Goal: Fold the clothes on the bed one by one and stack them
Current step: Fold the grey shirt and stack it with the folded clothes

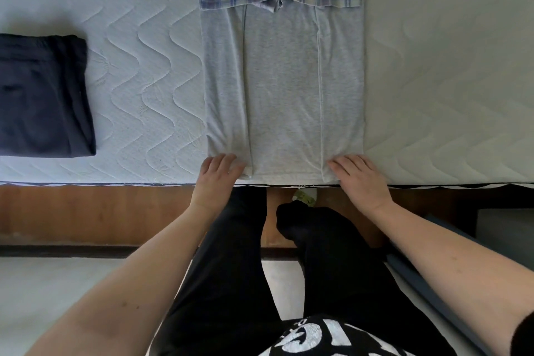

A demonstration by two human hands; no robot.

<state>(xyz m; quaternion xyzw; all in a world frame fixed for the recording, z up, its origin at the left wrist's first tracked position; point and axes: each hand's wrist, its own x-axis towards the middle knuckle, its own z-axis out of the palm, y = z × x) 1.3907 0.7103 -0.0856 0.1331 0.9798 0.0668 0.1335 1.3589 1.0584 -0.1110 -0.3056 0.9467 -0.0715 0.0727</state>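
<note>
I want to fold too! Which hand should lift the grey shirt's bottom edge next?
Probably both: left hand and right hand each rest on a bottom corner of the grey shirt.

A quilted white mattress (150, 72) fills the upper half of the frame. A grey shirt (283, 81) with plaid cuffs lies flat at centre, its sides folded in. At the left edge sits a folded dark garment (43, 95), perhaps trousers, well apart from the shirt.
</note>
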